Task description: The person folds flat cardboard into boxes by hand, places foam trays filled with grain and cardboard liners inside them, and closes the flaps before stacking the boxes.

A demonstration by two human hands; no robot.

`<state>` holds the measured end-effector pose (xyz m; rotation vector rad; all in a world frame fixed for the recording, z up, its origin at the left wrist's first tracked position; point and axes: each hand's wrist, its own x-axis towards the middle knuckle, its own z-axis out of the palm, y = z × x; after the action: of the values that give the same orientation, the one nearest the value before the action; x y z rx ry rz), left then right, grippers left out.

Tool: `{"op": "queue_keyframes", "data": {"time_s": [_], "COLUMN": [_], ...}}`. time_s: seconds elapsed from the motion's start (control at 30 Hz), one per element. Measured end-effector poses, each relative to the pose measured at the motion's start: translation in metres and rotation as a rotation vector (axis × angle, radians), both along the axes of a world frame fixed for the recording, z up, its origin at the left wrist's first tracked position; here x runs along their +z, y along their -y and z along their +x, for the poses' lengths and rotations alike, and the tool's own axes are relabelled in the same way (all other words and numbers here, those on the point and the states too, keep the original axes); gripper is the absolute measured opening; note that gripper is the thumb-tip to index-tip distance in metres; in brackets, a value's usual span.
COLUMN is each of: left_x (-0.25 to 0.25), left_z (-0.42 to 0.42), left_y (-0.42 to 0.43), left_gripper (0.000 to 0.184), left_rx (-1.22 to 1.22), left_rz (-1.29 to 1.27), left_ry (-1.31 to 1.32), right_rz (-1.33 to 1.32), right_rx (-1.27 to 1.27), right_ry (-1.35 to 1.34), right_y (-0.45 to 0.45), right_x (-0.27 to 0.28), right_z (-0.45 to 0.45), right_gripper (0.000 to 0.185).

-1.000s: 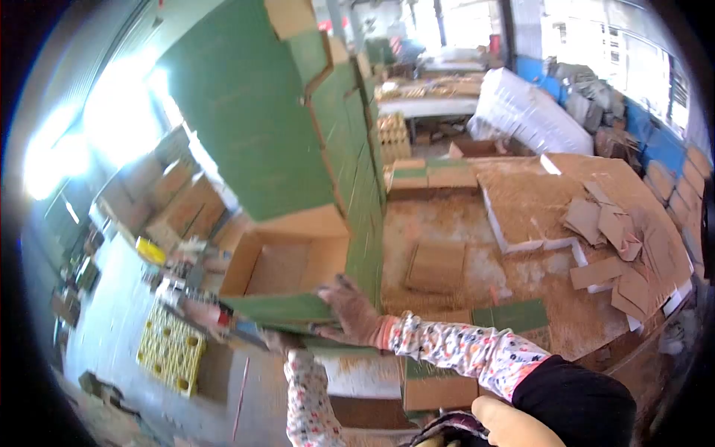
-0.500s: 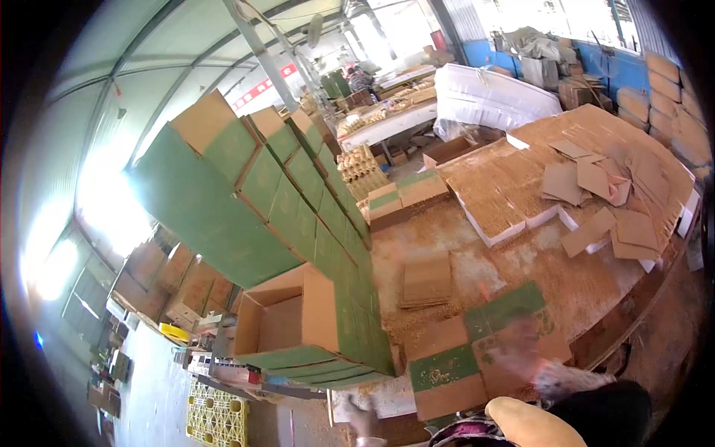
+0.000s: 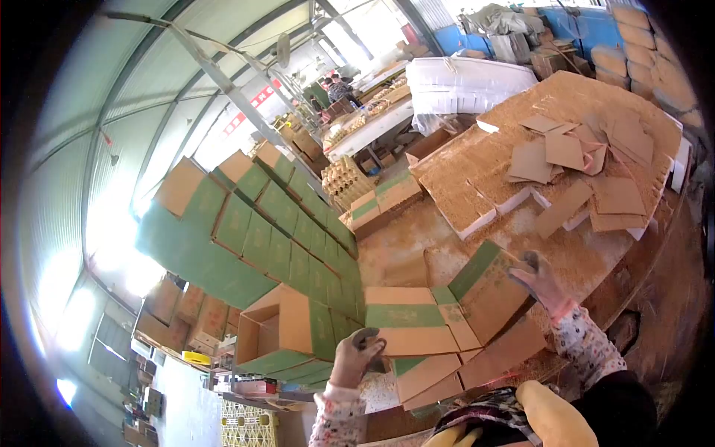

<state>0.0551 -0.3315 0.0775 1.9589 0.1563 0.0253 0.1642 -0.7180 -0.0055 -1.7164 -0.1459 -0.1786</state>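
A brown and green cardboard box piece, partly unfolded, lies across the near part of the dusty table. Its raised right panel is gripped at the upper right edge by my right hand. At its left edge is my left hand, fingers curled, the thumb and fingertips against the cardboard. More flat cardboard lies underneath. To the left of my left hand stands an open box beside tall stacks of green boxes.
Loose cardboard pieces lie on sawdust-covered slabs at the right. Behind are a white wrapped bundle and egg-tray-like stacks. A yellow pallet is at lower left. People are far back.
Both hands have come up with the cardboard between them, and its right panel has tilted upward. Earlier, my hands were at the open box on the left. The view has turned.
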Motion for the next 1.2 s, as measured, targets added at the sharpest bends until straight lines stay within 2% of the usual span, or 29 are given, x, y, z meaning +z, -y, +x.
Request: {"op": "queue_keyframes", "data": {"time_s": [0.03,0.13,0.17,0.23,0.3,0.37,0.4,0.43,0.47,0.5,0.53,0.57,0.6,0.63,0.73,0.83,0.87,0.9,1.03,1.07,1.2], "left_x": [-0.010,-0.033,-0.050,-0.094,-0.124,-0.129,-0.133,-0.098,-0.073,-0.050,-0.029,-0.016,-0.005,0.001,-0.005,-0.009,-0.014,-0.018,-0.010,-0.006,0.003], "left_z": [0.004,-0.010,-0.021,-0.041,-0.056,-0.068,-0.069,-0.060,-0.058,-0.055,-0.050,-0.044,-0.039,-0.034,-0.019,-0.010,-0.002,0.003,0.011,0.011,0.014], "left_y": [0.000,0.007,0.003,-0.030,-0.035,-0.030,-0.036,-0.030,-0.025,-0.026,-0.027,-0.017,-0.006,0.000,-0.009,-0.018,-0.020,-0.023,-0.016,-0.013,-0.009], "left_gripper": [0.038,0.036,0.035,0.037,0.039,0.038,0.038,0.039,0.039,0.044,0.049,0.053,0.050,0.047,0.038,0.031,0.026,0.024,0.018,0.018,0.025], "left_rx": [0.016,0.180,0.249,0.341,0.428,0.399,0.469,0.468,0.471,0.344,0.238,0.160,0.129,0.095,-0.049,0.121,0.177,0.188,0.232,0.227,0.225], "left_rz": [-0.060,0.045,0.061,-0.325,-0.329,-0.275,-0.466,-0.352,-0.458,-0.461,-0.345,-0.345,-0.280,-0.215,0.395,0.356,0.449,0.426,0.421,0.435,0.445], "left_ry": [0.020,-0.073,-0.122,-0.193,-0.343,-0.320,-0.231,-0.247,-0.147,-0.039,-0.017,0.114,0.117,0.116,0.353,0.398,0.497,0.489,0.472,0.485,0.544], "right_rz": [-0.212,-0.771,-0.551,-0.118,-0.127,-0.269,-0.130,0.013,0.159,0.158,0.161,0.166,0.286,0.336,0.480,0.487,0.457,0.427,0.177,0.343,-0.267], "right_rx": [-0.023,-0.016,0.046,0.161,0.207,0.206,0.165,0.121,0.072,0.066,0.059,0.052,-0.061,-0.029,0.019,0.002,-0.013,-0.027,0.028,0.026,-0.119], "right_ry": [0.044,0.247,0.035,-0.421,-0.379,-0.385,-0.403,-0.412,-0.402,-0.295,-0.193,-0.097,-0.276,-0.223,-0.040,-0.021,-0.048,-0.073,-0.034,-0.070,0.011], "right_y": [-0.002,0.002,0.009,0.031,0.040,0.035,0.038,0.038,0.036,0.041,0.050,0.054,0.035,0.024,0.009,0.017,0.016,0.012,0.018,0.014,0.026], "right_x": [-0.007,-0.023,-0.034,-0.055,-0.079,-0.055,-0.049,-0.043,-0.038,-0.039,-0.046,-0.051,-0.014,-0.012,-0.017,-0.044,-0.050,-0.055,-0.041,-0.036,-0.022], "right_z": [0.005,-0.022,-0.030,-0.036,-0.037,-0.044,-0.043,-0.041,-0.033,-0.024,-0.016,-0.012,-0.015,-0.014,-0.017,-0.023,-0.032,-0.043,-0.055,-0.058,-0.045], "right_gripper": [0.055,0.064,0.063,0.060,0.051,0.042,0.041,0.040,0.038,0.037,0.036,0.035,0.033,0.035,0.043,0.046,0.045,0.045,0.045,0.046,0.055]}}
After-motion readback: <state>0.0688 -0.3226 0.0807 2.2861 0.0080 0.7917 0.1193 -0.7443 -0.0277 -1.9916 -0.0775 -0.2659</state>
